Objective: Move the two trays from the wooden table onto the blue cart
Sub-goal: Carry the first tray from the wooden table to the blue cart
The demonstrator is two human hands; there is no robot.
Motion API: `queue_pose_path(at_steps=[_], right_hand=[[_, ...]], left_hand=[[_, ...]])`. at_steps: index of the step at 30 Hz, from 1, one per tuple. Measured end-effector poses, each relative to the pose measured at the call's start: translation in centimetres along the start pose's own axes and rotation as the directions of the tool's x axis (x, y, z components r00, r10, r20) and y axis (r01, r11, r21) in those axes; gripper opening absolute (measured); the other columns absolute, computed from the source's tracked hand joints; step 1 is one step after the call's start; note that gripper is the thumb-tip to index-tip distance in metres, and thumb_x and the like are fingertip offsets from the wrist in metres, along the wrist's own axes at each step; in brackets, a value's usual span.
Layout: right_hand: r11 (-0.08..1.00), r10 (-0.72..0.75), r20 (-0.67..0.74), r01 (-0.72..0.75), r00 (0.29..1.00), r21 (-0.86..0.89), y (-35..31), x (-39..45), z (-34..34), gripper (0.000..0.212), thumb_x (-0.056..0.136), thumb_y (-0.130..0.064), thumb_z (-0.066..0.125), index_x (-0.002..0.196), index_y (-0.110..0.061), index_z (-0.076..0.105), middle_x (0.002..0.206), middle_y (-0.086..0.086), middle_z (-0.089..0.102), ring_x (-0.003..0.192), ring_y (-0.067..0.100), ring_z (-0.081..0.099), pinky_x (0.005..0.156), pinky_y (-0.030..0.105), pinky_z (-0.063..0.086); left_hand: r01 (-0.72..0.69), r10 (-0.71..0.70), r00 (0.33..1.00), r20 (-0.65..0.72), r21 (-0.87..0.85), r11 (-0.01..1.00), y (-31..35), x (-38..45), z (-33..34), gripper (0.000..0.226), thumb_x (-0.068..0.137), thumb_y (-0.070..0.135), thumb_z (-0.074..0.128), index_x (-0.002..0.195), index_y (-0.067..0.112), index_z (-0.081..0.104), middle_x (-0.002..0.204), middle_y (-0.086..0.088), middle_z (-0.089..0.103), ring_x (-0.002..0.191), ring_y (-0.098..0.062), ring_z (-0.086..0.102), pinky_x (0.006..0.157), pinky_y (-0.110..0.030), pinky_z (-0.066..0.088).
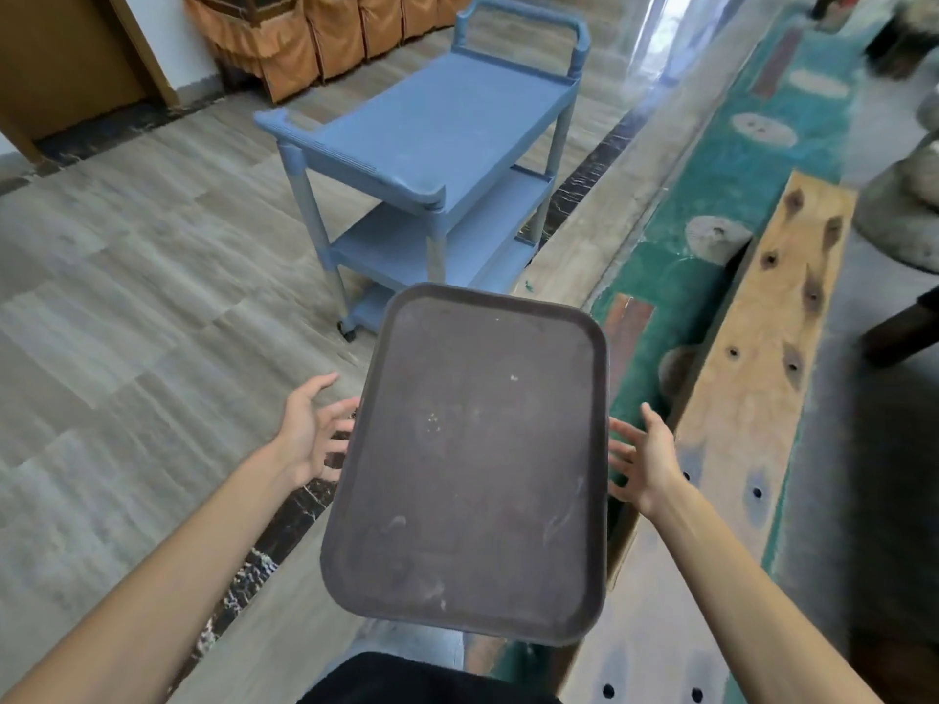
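Observation:
A dark brown rectangular tray (472,464) is held level in front of me, over the floor. My left hand (312,434) grips its left long edge, fingers tucked under the rim. My right hand (643,459) holds the right long edge the same way. The blue cart (442,124) stands ahead on the floor, its top shelf bare, with two lower shelves beneath. Only one tray shows in this view. The wooden table (762,322) runs along my right side.
Grey wood-look floor (127,322) spreads to the left of the cart. A dark marble strip and a green painted border run between the cart and the table. Orange-skirted furniture (325,38) lines the back wall. Stone stools (904,205) sit at the far right.

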State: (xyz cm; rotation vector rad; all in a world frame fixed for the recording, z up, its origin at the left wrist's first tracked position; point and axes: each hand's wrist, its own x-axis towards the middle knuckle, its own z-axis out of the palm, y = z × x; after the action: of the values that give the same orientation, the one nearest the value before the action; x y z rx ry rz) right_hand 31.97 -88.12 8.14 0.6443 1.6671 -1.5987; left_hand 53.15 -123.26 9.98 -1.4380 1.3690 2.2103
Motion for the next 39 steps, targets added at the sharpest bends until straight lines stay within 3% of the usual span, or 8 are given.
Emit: queue_pose_path(at_steps=[3, 7, 10, 12, 15, 23, 29, 39], right_hand=[[0.999, -0.024, -0.041, 0.025, 0.999, 0.021, -4.2, 2.3, 1.0, 0.062, 0.096, -0.067, 0.035, 0.123, -0.022, 0.067, 0.113, 0.006, 0.067, 0.094, 0.021, 0.062, 0.074, 0.037, 0.044], [0.998, -0.034, -0.093, 0.038, 0.995, 0.042, -9.5, 5.0, 1.8, 0.062, 0.097, -0.066, 0.034, 0.121, -0.021, 0.068, 0.127, 0.011, 0.067, 0.103, 0.025, 0.062, 0.071, 0.039, 0.044], [0.996, -0.036, -0.108, 0.044, 0.993, 0.074, -12.8, 6.5, 1.8, 0.064, 0.097, -0.066, 0.033, 0.125, -0.020, 0.067, 0.131, 0.013, 0.066, 0.109, 0.027, 0.062, 0.082, 0.042, 0.044], [0.994, -0.039, -0.121, 0.050, 0.992, 0.095, -14.9, 7.7, 1.6, 0.065, 0.098, -0.065, 0.031, 0.126, -0.018, 0.067, 0.122, 0.014, 0.069, 0.106, 0.027, 0.061, 0.086, 0.044, 0.041], [0.992, -0.024, -0.142, 0.042, 0.990, 0.119, -18.0, 9.5, 1.6, 0.066, 0.098, -0.064, 0.030, 0.127, -0.017, 0.067, 0.100, 0.008, 0.064, 0.089, 0.023, 0.057, 0.075, 0.039, 0.040], [0.991, -0.035, -0.133, 0.051, 0.991, 0.126, -29.0, 19.5, 2.2, 0.065, 0.097, -0.065, 0.030, 0.124, -0.019, 0.068, 0.105, 0.005, 0.056, 0.094, 0.021, 0.055, 0.070, 0.038, 0.039], [0.994, -0.078, -0.087, 0.084, 0.993, 0.066, -39.8, 28.7, 4.4, 0.065, 0.096, -0.062, 0.034, 0.125, -0.015, 0.069, 0.100, 0.002, 0.057, 0.089, 0.020, 0.054, 0.081, 0.039, 0.042], [0.984, -0.107, 0.071, 0.116, 0.992, -0.135, -54.7, 37.7, 13.3, 0.053, 0.097, -0.058, 0.037, 0.105, -0.020, 0.072, 0.094, -0.004, 0.059, 0.090, 0.019, 0.054, 0.070, 0.035, 0.041]], left_hand=[[0.006, -0.007, 1.000, 0.016, 0.041, 0.999, 4.6, 3.6, 2.6, 0.072, 0.073, 0.073, 0.046, 0.127, 0.029, 0.066, 0.096, -0.004, 0.061, 0.085, -0.025, 0.063, 0.076, -0.040, 0.044], [0.004, -0.010, 0.996, 0.094, 0.061, 0.998, 10.2, 7.8, 5.4, 0.074, 0.076, 0.073, 0.046, 0.131, 0.028, 0.065, 0.103, -0.007, 0.061, 0.088, -0.027, 0.063, 0.079, -0.042, 0.046], [-0.019, 0.005, 0.992, 0.123, 0.111, 0.994, 13.9, 10.1, 7.7, 0.073, 0.079, 0.073, 0.044, 0.133, 0.027, 0.064, 0.109, -0.008, 0.059, 0.098, -0.029, 0.062, 0.084, -0.046, 0.046], [-0.028, 0.009, 0.990, 0.139, 0.136, 0.990, 16.3, 11.8, 9.2, 0.072, 0.079, 0.072, 0.044, 0.131, 0.027, 0.065, 0.110, -0.008, 0.059, 0.100, -0.030, 0.062, 0.085, -0.046, 0.045], [-0.025, 0.001, 0.988, 0.152, 0.154, 0.988, 19.8, 14.2, 11.3, 0.071, 0.076, 0.073, 0.046, 0.126, 0.027, 0.068, 0.106, -0.008, 0.062, 0.100, -0.030, 0.062, 0.084, -0.045, 0.045], [-0.081, 0.056, 0.990, 0.130, 0.190, 0.978, 29.5, 22.0, 17.9, 0.078, 0.062, 0.076, 0.054, 0.119, 0.026, 0.071, 0.102, -0.005, 0.058, 0.099, -0.030, 0.061, 0.082, -0.045, 0.045], [-0.110, 0.107, 0.994, 0.025, 0.182, 0.977, 36.5, 28.3, 22.8, 0.067, 0.078, 0.070, 0.049, 0.127, 0.028, 0.066, 0.101, -0.004, 0.056, 0.091, -0.026, 0.059, 0.077, -0.042, 0.044], [-0.141, 0.138, 0.989, -0.048, -0.068, 0.988, 44.9, 32.3, 21.6, 0.066, 0.079, 0.067, 0.048, 0.113, 0.020, 0.078, 0.091, -0.003, 0.063, 0.088, -0.029, 0.062, 0.079, -0.044, 0.045]])
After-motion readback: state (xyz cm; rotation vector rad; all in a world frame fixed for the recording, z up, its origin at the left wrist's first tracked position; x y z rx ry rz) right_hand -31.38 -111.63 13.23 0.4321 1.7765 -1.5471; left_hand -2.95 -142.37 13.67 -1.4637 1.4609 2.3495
